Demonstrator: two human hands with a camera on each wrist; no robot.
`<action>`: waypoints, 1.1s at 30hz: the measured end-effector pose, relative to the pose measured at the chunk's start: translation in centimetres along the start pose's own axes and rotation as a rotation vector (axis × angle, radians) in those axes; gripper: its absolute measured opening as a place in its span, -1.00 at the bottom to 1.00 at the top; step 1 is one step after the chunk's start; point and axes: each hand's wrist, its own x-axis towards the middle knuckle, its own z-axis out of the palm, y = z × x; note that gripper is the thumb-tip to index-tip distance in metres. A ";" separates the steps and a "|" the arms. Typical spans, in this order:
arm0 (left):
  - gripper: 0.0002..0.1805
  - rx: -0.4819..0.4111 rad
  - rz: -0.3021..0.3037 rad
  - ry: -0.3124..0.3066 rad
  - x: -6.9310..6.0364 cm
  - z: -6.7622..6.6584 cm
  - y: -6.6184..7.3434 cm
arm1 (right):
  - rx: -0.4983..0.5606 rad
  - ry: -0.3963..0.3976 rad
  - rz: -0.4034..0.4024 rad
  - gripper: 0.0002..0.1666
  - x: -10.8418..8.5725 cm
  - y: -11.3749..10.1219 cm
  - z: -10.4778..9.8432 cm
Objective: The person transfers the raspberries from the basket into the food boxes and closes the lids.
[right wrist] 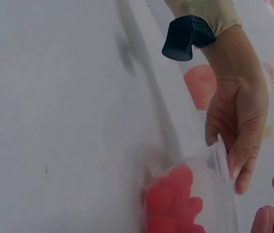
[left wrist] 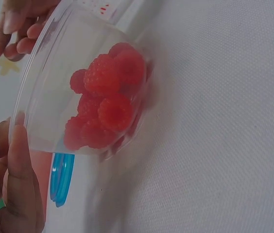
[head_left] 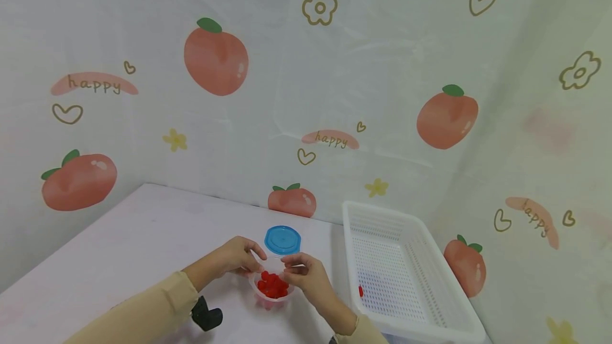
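Observation:
A clear plastic tub [left wrist: 49,111] holds several red raspberries [head_left: 272,285]. My left hand [head_left: 236,256] pinches the tub's rim at its left side; the left wrist view shows the thumb laid along the wall. The tub leans in both wrist views because of the camera angle, and its base is at the tabletop. Across the tub, my right hand [head_left: 308,278] hovers at the right side of the rim, fingers loosely bent. In the right wrist view its fingertips [right wrist: 265,221] appear apart from the tub, with nothing visible between them. A blue lid [head_left: 282,240] lies behind the tub.
A white perforated basket [head_left: 416,214] stands to the right, with a small red item [head_left: 360,291] inside near its left wall. A black wrist device [head_left: 206,314] is on the left forearm. A printed cloth backdrop [head_left: 268,110] rises behind the white table [head_left: 158,232].

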 end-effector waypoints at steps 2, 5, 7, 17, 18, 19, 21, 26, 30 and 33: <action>-0.76 0.003 0.000 0.000 0.0 0.0 0.0 | 0.011 -0.012 0.003 -0.62 -0.1 -0.4 0.0; -0.76 0.007 0.000 -0.003 0.1 -0.1 0.0 | 0.025 -0.019 -0.013 -0.58 -0.5 -1.4 -0.2; -0.76 0.010 -0.001 -0.004 0.1 -0.1 -0.1 | 0.048 -0.020 -0.033 -0.57 -0.8 -2.4 -0.6; -0.78 0.017 -0.007 0.003 0.2 0.0 -0.1 | 0.199 0.071 -0.147 -0.66 -1.3 -7.3 -4.7; -0.78 0.018 -0.007 0.003 0.2 0.0 -0.1 | 0.216 0.092 -0.167 -0.69 -1.2 -7.6 -5.3; -0.78 0.019 -0.008 0.003 0.2 0.0 -0.1 | 0.241 0.110 -0.191 -0.71 -1.1 -7.8 -5.9; -0.77 0.021 -0.009 0.003 0.3 0.0 -0.1 | 0.307 0.145 -0.232 -0.72 -0.7 -8.2 -7.2; -0.77 0.024 -0.011 0.006 0.4 0.0 -0.1 | 0.424 0.225 -0.299 -0.71 0.0 -8.4 -10.8; -0.77 0.024 -0.010 0.007 0.4 0.0 -0.2 | 0.451 0.291 -0.308 -0.73 0.4 -7.7 -13.2; -0.77 0.026 -0.010 0.007 0.4 0.0 -0.2 | 0.478 0.335 -0.284 -0.76 0.8 -6.5 -14.7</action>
